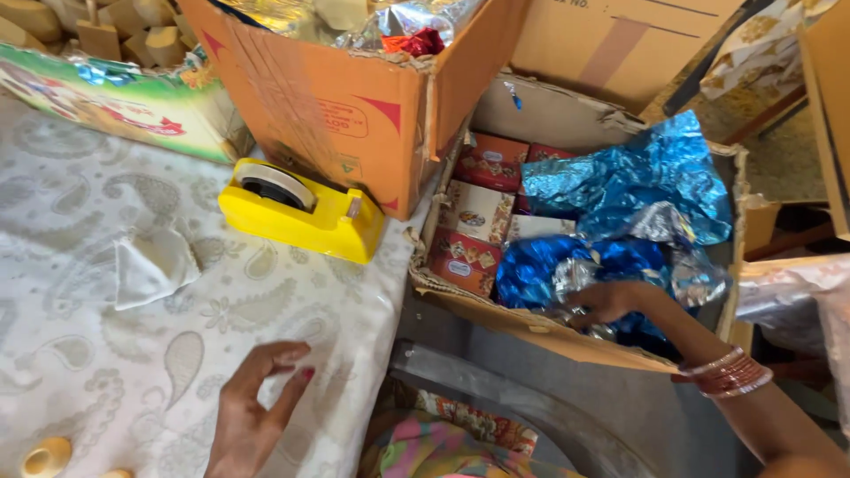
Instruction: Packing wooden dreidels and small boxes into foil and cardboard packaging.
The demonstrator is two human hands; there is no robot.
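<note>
My right hand (605, 303) reaches into an open cardboard box (567, 335) on the right and grips crumpled blue foil wrapping (558, 270); red bangles sit on that wrist. More blue foil (637, 181) lies further back in the box, over several small red and cream printed packets (478, 212). My left hand (257, 412) rests on the white paisley tablecloth (88, 230), fingers curled and pinched together with nothing seen in them. A yellow tape dispenser (301, 211) stands on the cloth ahead of it.
A tall orange carton (354, 97) holding foil and wrapped items stands behind the dispenser. A green printed box (115, 97) lies at the far left with wooden pieces (115, 31) behind it. A small white cloth pouch (155, 264) lies on the table. A grey metal edge (496, 389) runs below the box.
</note>
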